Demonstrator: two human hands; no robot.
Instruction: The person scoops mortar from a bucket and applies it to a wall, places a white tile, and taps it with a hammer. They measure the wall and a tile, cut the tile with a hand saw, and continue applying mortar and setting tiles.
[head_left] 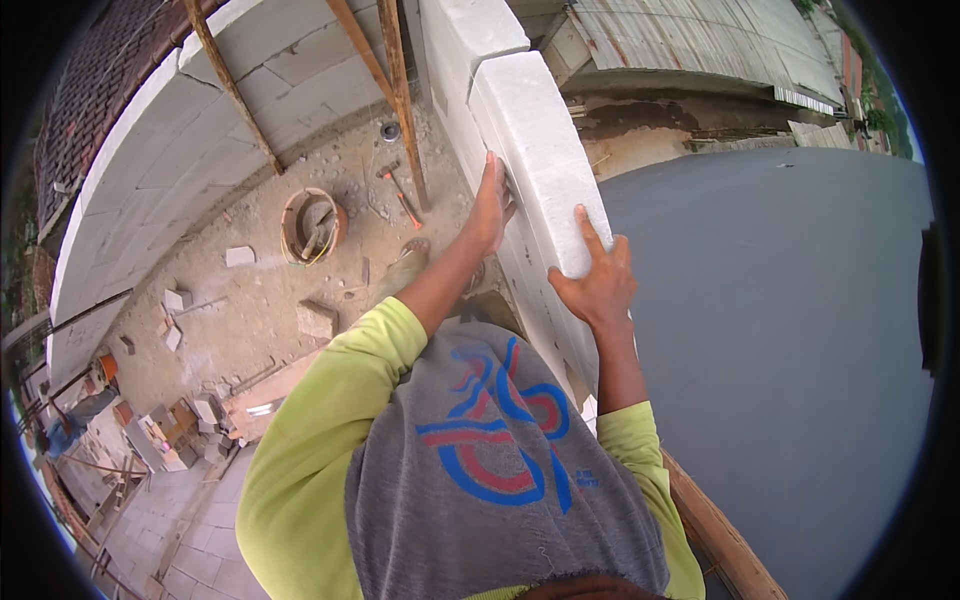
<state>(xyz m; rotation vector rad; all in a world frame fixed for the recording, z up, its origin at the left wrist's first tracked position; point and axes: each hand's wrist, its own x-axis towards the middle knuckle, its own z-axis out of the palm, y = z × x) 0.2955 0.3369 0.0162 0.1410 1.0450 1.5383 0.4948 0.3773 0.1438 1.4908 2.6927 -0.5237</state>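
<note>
Atop the wall, a white aerated block (525,120) sits beside another white block (470,30), with a narrow joint between them. My left hand (490,210) presses on the left face of the nearer block, its fingers pointing up and partly curled out of sight. My right hand (598,280) grips the same block along its right side, thumb and forefinger apart over the pale top, the other fingers bent at the edge. Both forearms come up from below in yellow-green sleeves.
Below left lie a bucket (296,225), a hammer (405,205) and rubble (318,318). Wooden props (235,90) lean by another block wall (130,230). A grey slab (760,330) spreads rightward, a timber (720,530) along its near edge. A person in blue (62,432) is at far left.
</note>
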